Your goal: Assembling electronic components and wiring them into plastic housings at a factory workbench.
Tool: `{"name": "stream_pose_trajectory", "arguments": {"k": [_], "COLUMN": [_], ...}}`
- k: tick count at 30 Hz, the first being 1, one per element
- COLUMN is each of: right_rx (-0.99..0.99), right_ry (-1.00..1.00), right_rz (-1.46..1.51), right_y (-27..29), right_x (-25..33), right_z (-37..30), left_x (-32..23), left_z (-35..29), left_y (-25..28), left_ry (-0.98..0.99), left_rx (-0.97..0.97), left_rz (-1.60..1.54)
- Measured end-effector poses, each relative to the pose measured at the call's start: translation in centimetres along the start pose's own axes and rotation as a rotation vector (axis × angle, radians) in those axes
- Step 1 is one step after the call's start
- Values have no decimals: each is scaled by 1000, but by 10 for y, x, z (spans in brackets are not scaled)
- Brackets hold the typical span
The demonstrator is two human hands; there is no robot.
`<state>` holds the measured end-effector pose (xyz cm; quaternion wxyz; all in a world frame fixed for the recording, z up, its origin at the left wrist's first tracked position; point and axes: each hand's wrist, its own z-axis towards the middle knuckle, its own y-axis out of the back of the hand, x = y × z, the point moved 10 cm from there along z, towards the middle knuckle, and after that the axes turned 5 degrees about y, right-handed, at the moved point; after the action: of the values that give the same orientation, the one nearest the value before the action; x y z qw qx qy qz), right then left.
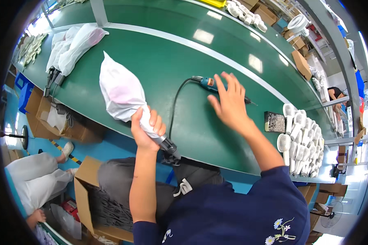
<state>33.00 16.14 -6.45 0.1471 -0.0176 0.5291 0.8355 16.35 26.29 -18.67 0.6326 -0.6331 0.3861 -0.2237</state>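
My left hand (146,128) is closed round the handle of a bagged hairbrush (120,87), held tilted over the near edge of the green table. A thin white bag covers its wide head, with pink showing through. Below my fist its dark handle end (169,147) sticks out towards my lap. Over the table, my right hand (232,98) is open, fingers spread, above a teal electric screwdriver (208,83). The screwdriver lies on its side, its bit pointing right, partly hidden by that hand. A black cord (175,104) runs from it to the table's near edge.
Several white hairbrushes (300,141) are piled at the right beside a small black box of screws (274,122). More bagged brushes (73,49) lie at the far left. An open carton (84,179) stands by my legs; another person (39,179) sits at the left.
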Motion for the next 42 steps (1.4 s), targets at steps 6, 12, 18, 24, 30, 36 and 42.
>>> {"name": "stream_pose_trajectory", "arguments": {"k": [6, 12, 18, 24, 30, 36, 42], "right_rx": [362, 394, 748, 349, 255, 38, 504], "right_ry": [-139, -41, -14, -158, -83, -199, -459], "right_rz": [879, 826, 1299, 906, 220, 163, 2082], "right_y": [-19, -7, -34, -7, -48, -9, -22], "right_x": [134, 143, 138, 53, -22, -19, 195], "right_z": [-61, -55, -56, -30, -38, -45, -99], "left_x": [2, -2, 4, -6, -9, -34, -45], "left_z": [1, -10, -10, -10, -20, -52, -95], "left_y": [6, 5, -6, 5, -3, -16, -69], "left_ry": [-9, -94, 8, -50, -103, -208, -311], "left_rx": [-16, -158, -109, -130, -92, -93, 299], "left_rz": [16, 144, 194, 134, 143, 298, 313]}}
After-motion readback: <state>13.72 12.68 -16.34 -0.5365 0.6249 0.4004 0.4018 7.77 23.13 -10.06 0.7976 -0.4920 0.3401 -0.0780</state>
